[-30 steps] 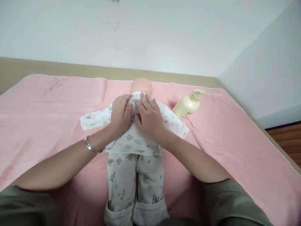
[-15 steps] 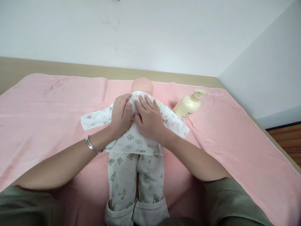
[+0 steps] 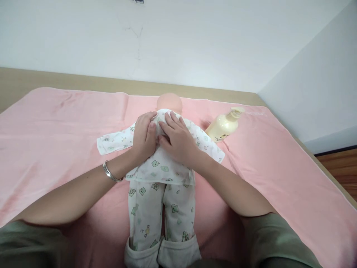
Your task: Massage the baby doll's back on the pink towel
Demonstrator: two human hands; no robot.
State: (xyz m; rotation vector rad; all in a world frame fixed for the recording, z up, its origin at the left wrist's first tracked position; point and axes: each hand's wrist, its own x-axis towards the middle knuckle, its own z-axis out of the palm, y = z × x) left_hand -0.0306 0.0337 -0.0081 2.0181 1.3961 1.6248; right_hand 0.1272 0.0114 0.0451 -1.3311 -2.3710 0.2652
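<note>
A baby doll lies with its bald head away from me, dressed in a white patterned top and matching trousers with turned-up cuffs. My left hand rests flat on the left of the upper top, its thumb pointing forward. Beside it, my right hand lies on the upper middle and right of the top, fingers spread. The thumbs are close to each other. Both palms are hidden against the cloth. The doll's sleeves stretch out to either side.
A pink cloth covers most of the wooden table. To the right of the doll, a cream pump bottle leans beside the right sleeve. A white wall stands behind the table, with another wall to the right.
My right hand's fingers have shifted very slightly on the top. My left hand and the doll look nearly the same, and the view has tilted a little.
</note>
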